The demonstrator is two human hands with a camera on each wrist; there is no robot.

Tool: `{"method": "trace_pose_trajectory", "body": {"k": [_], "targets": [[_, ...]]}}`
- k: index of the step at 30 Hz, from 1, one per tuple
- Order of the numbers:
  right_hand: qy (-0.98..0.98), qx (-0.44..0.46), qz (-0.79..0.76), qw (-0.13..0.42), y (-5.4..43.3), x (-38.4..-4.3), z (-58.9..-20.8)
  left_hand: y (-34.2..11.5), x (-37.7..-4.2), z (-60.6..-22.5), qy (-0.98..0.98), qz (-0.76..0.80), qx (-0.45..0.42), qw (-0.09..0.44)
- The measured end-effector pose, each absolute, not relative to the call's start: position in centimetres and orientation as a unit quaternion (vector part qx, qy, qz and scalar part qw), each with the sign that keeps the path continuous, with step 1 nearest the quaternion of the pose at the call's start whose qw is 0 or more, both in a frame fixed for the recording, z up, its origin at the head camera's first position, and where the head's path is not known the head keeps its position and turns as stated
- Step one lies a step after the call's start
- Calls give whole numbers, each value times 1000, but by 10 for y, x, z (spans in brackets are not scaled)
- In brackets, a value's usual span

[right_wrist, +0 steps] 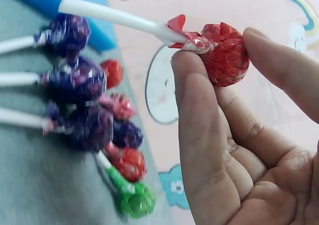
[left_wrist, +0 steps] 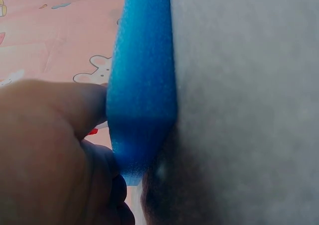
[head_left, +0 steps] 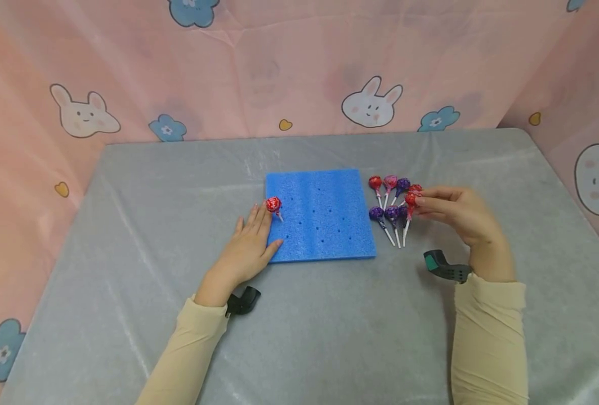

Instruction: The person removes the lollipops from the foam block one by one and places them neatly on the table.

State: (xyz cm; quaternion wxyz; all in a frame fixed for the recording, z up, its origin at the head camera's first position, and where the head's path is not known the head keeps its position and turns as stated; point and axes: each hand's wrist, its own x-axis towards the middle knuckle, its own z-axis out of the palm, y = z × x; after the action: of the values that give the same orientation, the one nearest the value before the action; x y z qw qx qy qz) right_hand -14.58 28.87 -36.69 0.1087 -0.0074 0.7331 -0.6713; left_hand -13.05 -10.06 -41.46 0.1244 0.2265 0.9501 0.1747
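Observation:
My left hand (head_left: 246, 247) lies with straight fingers along the left edge of a blue foam board (head_left: 347, 191) dotted with small holes. In the left wrist view, the thumb touches the board's top and other fingers are at its side. A red-wrapped lollipop (head_left: 273, 204) stands tilted in the board beside those fingertips. To the right, my right hand (head_left: 459, 216) pinches the candy head of another red lollipop (right_wrist: 227, 53) between thumb and fingers. Its white stick points down toward the front in the head view. Purple lollipops (right_wrist: 82, 80) lie just beneath it.
Behind the purple ones lie red, pink and purple lollipops (head_left: 390, 181); a green one (right_wrist: 137, 200) shows in the right wrist view. Everything rests on a grey-covered table (head_left: 330, 326). A pink curtain (head_left: 279, 73) with rabbits hangs behind the table.

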Motion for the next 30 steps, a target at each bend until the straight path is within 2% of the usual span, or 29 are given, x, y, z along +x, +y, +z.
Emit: {"method": "trace_pose_trajectory", "body": {"k": [15,30], "targets": [[719,43,-675,162,318,-144,-387,-100,-130,-416,950,176,227,123],[688,92,-695,187,319,-147,-401,-100,-131,-415,950,176,225,124]]}}
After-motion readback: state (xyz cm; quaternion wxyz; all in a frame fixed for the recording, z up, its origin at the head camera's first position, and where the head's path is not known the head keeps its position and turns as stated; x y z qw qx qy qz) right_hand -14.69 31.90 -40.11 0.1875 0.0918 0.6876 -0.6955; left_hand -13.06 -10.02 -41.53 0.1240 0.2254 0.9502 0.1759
